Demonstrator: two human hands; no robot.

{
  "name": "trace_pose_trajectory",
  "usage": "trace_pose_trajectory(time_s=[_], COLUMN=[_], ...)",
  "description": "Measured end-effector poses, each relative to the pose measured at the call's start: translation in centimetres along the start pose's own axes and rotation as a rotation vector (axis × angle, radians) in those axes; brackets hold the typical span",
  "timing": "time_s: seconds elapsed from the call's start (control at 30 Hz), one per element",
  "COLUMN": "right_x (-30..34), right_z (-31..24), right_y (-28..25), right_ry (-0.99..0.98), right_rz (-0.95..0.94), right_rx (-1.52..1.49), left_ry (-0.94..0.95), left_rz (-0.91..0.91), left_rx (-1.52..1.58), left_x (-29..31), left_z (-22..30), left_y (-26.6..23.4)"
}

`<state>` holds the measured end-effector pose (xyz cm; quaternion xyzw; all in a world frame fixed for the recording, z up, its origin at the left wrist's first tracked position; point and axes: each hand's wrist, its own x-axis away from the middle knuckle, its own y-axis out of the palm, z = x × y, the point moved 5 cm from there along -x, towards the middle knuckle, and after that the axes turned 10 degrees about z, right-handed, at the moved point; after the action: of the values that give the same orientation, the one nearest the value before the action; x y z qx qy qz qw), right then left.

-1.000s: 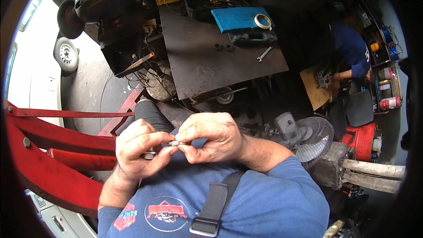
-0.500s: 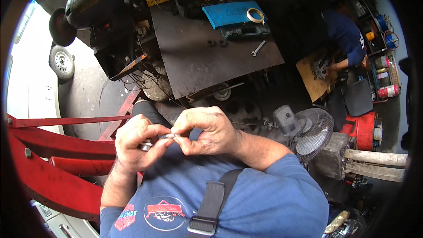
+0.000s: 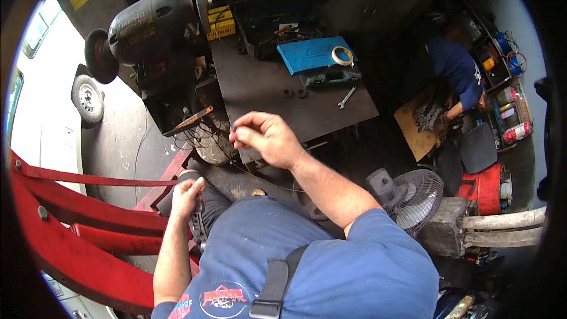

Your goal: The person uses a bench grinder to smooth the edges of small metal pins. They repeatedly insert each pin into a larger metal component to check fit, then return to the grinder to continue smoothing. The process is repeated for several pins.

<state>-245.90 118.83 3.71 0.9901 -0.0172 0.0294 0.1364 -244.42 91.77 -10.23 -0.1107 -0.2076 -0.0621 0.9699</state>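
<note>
My left hand (image 3: 186,197) is low at my left side, closed around a grey metal part (image 3: 199,225) that hangs down along my thigh. The fingers cover its upper end, and its exact kind is unclear. My right hand (image 3: 267,139) is raised in front of the bench's near edge, thumb and fingertips pinched together. A small dark piece (image 3: 234,128) shows at the fingertips, too small to name. Beyond that hand stands the dark metal workbench (image 3: 254,85), with two small dark rings (image 3: 295,93) and an open-end wrench (image 3: 347,98) on it.
A bench grinder (image 3: 142,26) stands back left. On the bench lie a blue case (image 3: 304,56) and a tape roll (image 3: 342,55). Red steel beams (image 3: 71,218) run along my left. A fan (image 3: 413,198) stands right; beyond it a co-worker (image 3: 460,74) bends over a metal part.
My hands have parted. The left dropped to my side with the metal part; the right moved up and forward toward the bench, still pinching. The view has shifted slightly.
</note>
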Motion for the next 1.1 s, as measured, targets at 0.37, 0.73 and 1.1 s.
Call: trace_pose_trajectory(time_s=[0.37, 0.73, 1.1], right_x=[1.4, 9.3, 16.0], right_z=[-9.6, -15.2, -16.9], right_y=[-4.1, -10.9, -15.4], right_ry=[-0.241, -0.56, -0.846], right_rz=[-0.06, 0.102, 0.521], right_rx=[-0.67, -0.667, -0.229], left_ry=[-0.536, -0.488, -0.406], left_rz=[0.04, 0.008, -0.153], left_rx=[0.267, 0.104, -0.043], left_x=[-0.7, -4.5, -7.9], left_z=[-14.3, -12.1, -10.5], left_y=[-3.0, 0.0, 3.6])
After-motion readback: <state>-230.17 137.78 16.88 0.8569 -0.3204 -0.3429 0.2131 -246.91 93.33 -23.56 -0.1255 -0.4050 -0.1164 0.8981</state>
